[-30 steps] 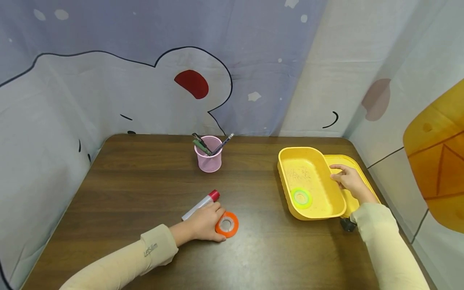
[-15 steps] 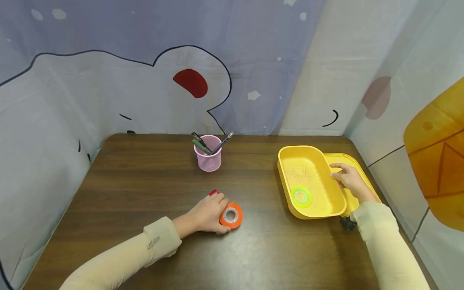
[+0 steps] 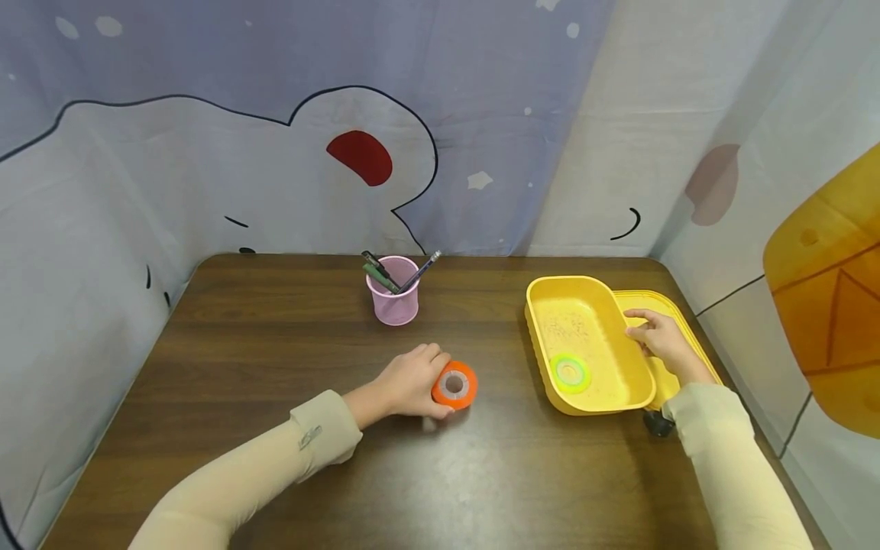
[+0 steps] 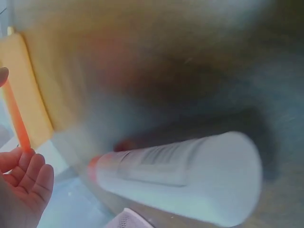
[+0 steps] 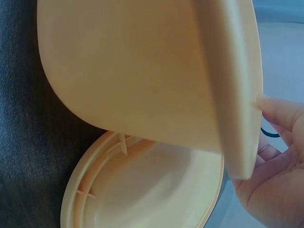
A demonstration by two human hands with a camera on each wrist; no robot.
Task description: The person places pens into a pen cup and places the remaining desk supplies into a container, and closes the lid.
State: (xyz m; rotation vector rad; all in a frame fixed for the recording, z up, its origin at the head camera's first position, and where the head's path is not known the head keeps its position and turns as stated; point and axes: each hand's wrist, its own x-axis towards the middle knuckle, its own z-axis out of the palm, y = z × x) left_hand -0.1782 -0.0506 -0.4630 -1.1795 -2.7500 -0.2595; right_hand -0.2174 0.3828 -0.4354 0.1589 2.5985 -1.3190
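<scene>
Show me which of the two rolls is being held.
The orange roll, gripped by the left hand; the green roll lies in the yellow box, untouched.

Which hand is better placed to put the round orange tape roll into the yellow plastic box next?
Probably the left hand, which grips the orange tape roll; the right hand holds the yellow plastic box by its rim.

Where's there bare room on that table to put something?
Bare tabletop stretches left of the pink cup, and between the orange tape and yellow box. It's crowded at the right, where box, yellow lid and right hand cluster, and around the left hand, with a white tube nearby.
</scene>
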